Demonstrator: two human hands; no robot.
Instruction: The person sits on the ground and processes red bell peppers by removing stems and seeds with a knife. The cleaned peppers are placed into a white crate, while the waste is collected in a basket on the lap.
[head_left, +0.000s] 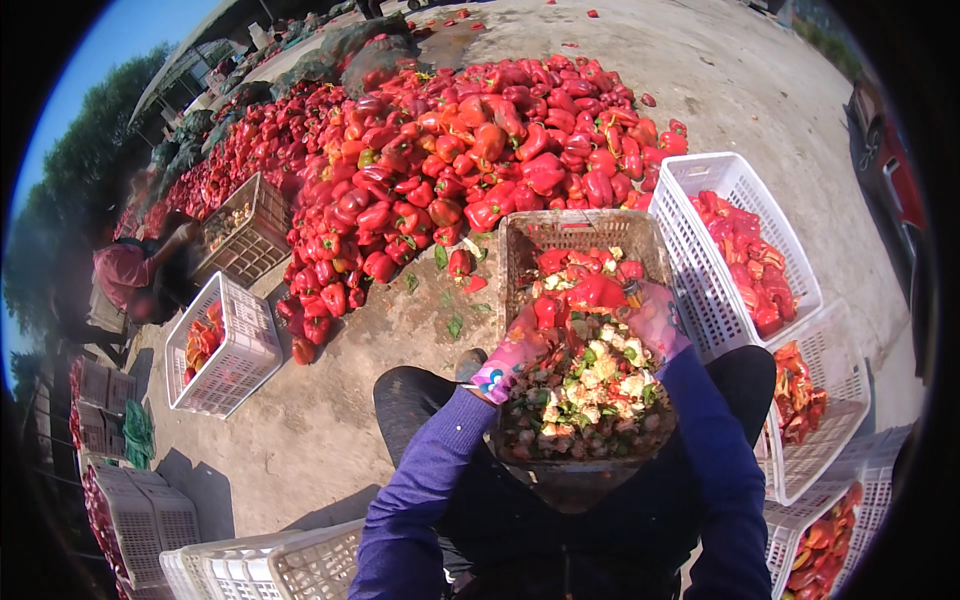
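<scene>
My left hand (517, 352), in a pink flowered glove, is at the left side of a brown plastic crate (581, 219) between my knees, its fingers around a red pepper piece (550, 311). My right hand (654, 319), gloved alike, is over the crate's right side near a large red bell pepper (598, 292); what its fingers hold cannot be told. Pale pepper cores with seeds (600, 382) and green stems fill the crate below my hands. More red pepper pieces lie at its far end.
A large heap of red bell peppers (450, 165) lies ahead. White crates (705, 300) of opened peppers stand at my right, another (240, 375) at left. Stacked crates (142, 517) stand farther left. A bent-over person (135, 274) works beside a brown crate (262, 240).
</scene>
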